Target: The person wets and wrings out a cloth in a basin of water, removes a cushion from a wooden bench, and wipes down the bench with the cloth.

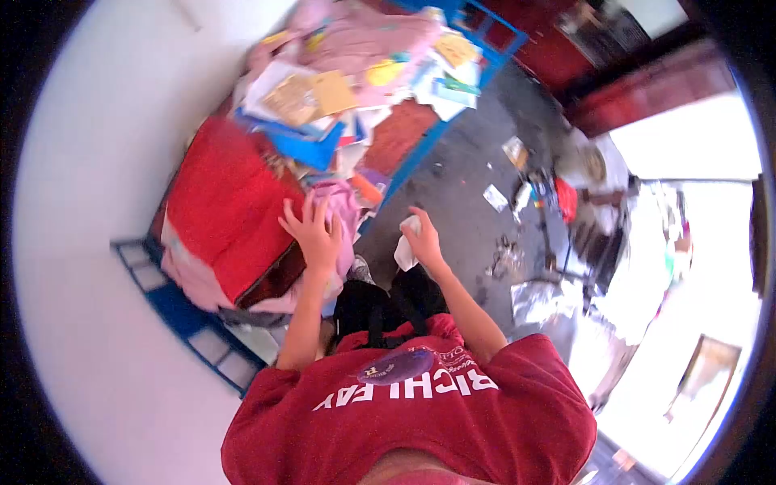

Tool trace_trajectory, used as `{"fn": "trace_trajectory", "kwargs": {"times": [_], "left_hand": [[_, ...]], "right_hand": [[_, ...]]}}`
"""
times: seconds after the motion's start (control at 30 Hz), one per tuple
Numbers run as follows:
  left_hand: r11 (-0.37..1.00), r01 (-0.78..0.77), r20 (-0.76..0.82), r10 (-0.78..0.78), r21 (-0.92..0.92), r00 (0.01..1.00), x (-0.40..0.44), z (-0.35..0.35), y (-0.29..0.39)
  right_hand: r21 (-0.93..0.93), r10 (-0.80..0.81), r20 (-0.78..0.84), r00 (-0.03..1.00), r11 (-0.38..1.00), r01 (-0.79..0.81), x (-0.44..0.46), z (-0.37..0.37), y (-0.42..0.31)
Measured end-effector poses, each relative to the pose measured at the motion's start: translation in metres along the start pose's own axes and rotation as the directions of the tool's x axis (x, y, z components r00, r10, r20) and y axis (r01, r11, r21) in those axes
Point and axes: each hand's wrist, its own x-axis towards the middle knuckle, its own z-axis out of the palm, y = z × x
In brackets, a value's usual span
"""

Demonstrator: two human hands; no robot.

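My right hand [424,245] is closed around a small white paper-like item [406,252], held above the dark floor beside the bed. My left hand [315,236] has its fingers spread, with nothing visible in them. It hovers by the edge of a bright red cloth [230,206] lying on the bed, near a pink cloth [339,202]. Whether the fingertips touch either cloth I cannot tell.
A blue metal bed frame [198,322] runs along the white wall. Papers, a blue folder [303,145] and cardboard pieces [333,93] are piled on a pink blanket [380,36]. Loose papers [495,197] and litter [505,257] lie on the floor at right.
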Motion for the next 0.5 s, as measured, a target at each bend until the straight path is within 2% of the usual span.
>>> {"fn": "trace_trajectory", "kwargs": {"times": [0.07, 0.1, 0.17, 0.2, 0.23, 0.3, 0.37, 0.43, 0.5], "left_hand": [[0.997, -0.075, 0.087, 0.072, 0.035, 0.994, -0.001, 0.032, 0.032], [0.990, -0.141, 0.106, 0.141, -0.003, 0.984, 0.003, 0.045, 0.048], [0.923, -0.143, 0.234, 0.236, -0.357, 0.943, 0.002, 0.070, 0.088], [0.866, -0.045, 0.294, 0.218, -0.498, 0.931, -0.005, 0.087, 0.109], [0.845, -0.087, 0.314, 0.289, -0.528, 0.905, -0.010, 0.101, 0.128], [0.776, -0.101, 0.451, 0.461, -0.622, 0.764, -0.015, 0.130, 0.172], [0.680, -0.164, 0.420, 0.605, -0.715, 0.676, -0.023, 0.154, 0.220], [0.706, -0.049, 0.593, 0.629, -0.707, 0.503, -0.039, 0.174, 0.263], [0.645, -0.080, 0.577, 0.727, -0.760, 0.372, -0.055, 0.196, 0.300]], "right_hand": [[0.054, 0.040, -0.152, 0.988, 0.998, -0.032, -0.022, -0.027, 0.023], [0.081, 0.059, -0.240, 0.969, 0.996, -0.041, -0.029, -0.038, 0.032], [0.168, 0.146, -0.359, 0.922, 0.982, -0.090, -0.048, -0.066, 0.048], [0.233, 0.201, -0.409, 0.890, 0.966, -0.111, -0.061, -0.078, 0.058], [0.265, 0.239, -0.465, 0.853, 0.956, -0.124, -0.072, -0.088, 0.074], [0.315, 0.282, -0.573, 0.769, 0.943, -0.111, -0.088, -0.106, 0.111], [0.346, 0.341, -0.653, 0.676, 0.929, -0.134, -0.111, -0.128, 0.124], [0.398, 0.411, -0.713, 0.568, 0.904, -0.155, -0.135, -0.146, 0.135], [0.471, 0.476, -0.752, 0.457, 0.872, -0.133, -0.156, -0.171, 0.149]]}}
